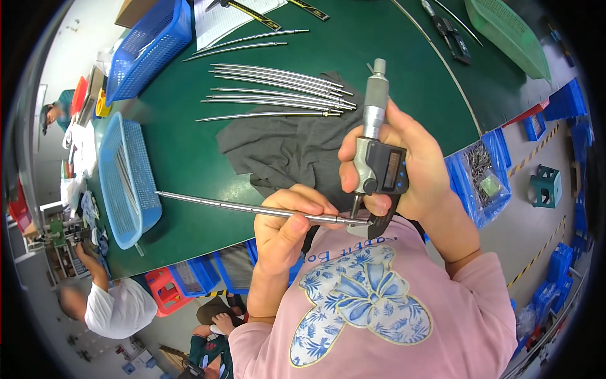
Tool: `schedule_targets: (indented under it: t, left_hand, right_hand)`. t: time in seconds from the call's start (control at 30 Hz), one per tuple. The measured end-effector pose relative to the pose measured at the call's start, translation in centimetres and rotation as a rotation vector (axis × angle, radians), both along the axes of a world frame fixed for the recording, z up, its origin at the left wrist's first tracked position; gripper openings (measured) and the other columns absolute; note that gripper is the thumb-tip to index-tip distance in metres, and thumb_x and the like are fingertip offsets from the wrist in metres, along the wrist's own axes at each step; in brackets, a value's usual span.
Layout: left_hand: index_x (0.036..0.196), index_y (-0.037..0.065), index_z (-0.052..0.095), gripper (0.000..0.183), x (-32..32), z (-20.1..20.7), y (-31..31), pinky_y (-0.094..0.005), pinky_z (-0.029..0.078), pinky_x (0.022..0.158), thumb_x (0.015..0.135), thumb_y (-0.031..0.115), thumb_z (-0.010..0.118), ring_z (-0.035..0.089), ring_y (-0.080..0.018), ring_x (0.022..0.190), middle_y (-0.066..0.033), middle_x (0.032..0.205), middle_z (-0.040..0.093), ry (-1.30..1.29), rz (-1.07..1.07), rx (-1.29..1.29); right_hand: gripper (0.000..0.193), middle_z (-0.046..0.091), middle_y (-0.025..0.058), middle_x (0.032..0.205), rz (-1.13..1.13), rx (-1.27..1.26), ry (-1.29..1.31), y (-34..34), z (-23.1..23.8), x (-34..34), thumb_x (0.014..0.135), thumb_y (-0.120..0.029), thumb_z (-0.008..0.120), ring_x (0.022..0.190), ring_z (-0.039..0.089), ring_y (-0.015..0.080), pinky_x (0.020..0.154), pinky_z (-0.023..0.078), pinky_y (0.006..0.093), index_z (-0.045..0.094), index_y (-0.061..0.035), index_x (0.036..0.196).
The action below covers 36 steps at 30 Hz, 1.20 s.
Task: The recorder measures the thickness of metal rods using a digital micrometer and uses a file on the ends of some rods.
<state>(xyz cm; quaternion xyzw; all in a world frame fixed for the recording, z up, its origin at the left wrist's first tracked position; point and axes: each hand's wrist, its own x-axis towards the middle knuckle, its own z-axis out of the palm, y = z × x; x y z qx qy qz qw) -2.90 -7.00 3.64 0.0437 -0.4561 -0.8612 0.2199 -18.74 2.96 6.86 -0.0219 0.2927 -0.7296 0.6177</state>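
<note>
My left hand (pixel 283 230) pinches a long thin metal rod (pixel 233 206), whose far end points left toward a light blue basket. In my right hand (pixel 410 158) is a digital micrometer (pixel 372 151), held upright with its thimble pointing away from me. The rod's right end lies at the micrometer's jaw, between spindle and frame; whether both faces touch it I cannot tell. Beyond my hands a dark grey cloth (pixel 284 148) lies crumpled on the green table (pixel 183 158). Several similar metal rods (pixel 278 98) lie side by side, their right ends on the cloth.
At the left stands the light blue basket (pixel 151 211) with rods inside; a darker blue basket (pixel 148 54) is behind it. Papers (pixel 221 25), calipers (pixel 448 31) and a green basket (pixel 511 38) lie farther back. A lined blue bin (pixel 480 180) of metal parts stands right. Other people work at left.
</note>
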Motion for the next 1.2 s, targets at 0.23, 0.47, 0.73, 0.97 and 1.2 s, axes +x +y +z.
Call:
schedule_targets:
  t: [0.23,0.47,0.73,0.97,1.2]
  left_hand:
    - [0.089,-0.007,0.050,0.018,0.18,0.24,-0.08,-0.0330,0.051,0.068,0.083,0.011,0.049,0.059,-0.0264,0.075,-0.0218,0.088,0.051,-0.001,-0.017,-0.008]
    - [0.090,-0.007,0.050,0.018,0.22,0.31,-0.28,-0.0315,0.053,0.067,0.083,0.009,0.049,0.060,-0.0262,0.073,-0.0217,0.088,0.051,-0.009,-0.038,-0.041]
    - [0.089,-0.008,0.049,0.018,0.15,0.36,-0.27,-0.0308,0.053,0.066,0.083,0.008,0.050,0.060,-0.0257,0.073,-0.0218,0.088,0.051,-0.024,-0.033,-0.023]
    - [0.088,-0.008,0.049,0.017,0.25,0.20,-0.26,-0.0313,0.053,0.066,0.083,0.008,0.050,0.060,-0.0261,0.073,-0.0218,0.087,0.051,-0.048,-0.048,-0.008]
    - [0.088,-0.008,0.049,0.017,0.33,0.16,-0.34,-0.0320,0.053,0.065,0.083,0.008,0.049,0.060,-0.0267,0.073,-0.0220,0.087,0.051,-0.044,-0.056,-0.002]
  right_hand:
    - [0.062,0.057,0.0198,0.065,0.031,0.020,-0.018,-0.20,0.23,0.24,0.089,-0.045,0.017,0.032,0.045,0.0177,0.030,0.039,0.0231,0.053,0.0049,0.085]
    - [0.061,0.057,0.0201,0.065,0.060,0.051,-0.042,-0.45,0.36,0.36,0.088,-0.044,0.018,0.032,0.044,0.0179,0.030,0.037,0.0232,0.053,0.0054,0.085]
    - [0.063,0.057,0.0201,0.064,0.038,0.032,0.004,-0.39,0.19,0.45,0.087,-0.048,0.021,0.033,0.044,0.0176,0.031,0.038,0.0228,0.054,0.0062,0.084]
    - [0.065,0.057,0.0205,0.066,0.069,0.039,-0.018,-0.36,0.05,0.46,0.086,-0.049,0.020,0.034,0.045,0.0176,0.032,0.037,0.0228,0.053,0.0070,0.084]
    - [0.065,0.057,0.0205,0.066,0.054,0.011,-0.055,-0.33,-0.07,0.74,0.086,-0.049,0.020,0.035,0.045,0.0173,0.032,0.037,0.0224,0.053,0.0068,0.084]
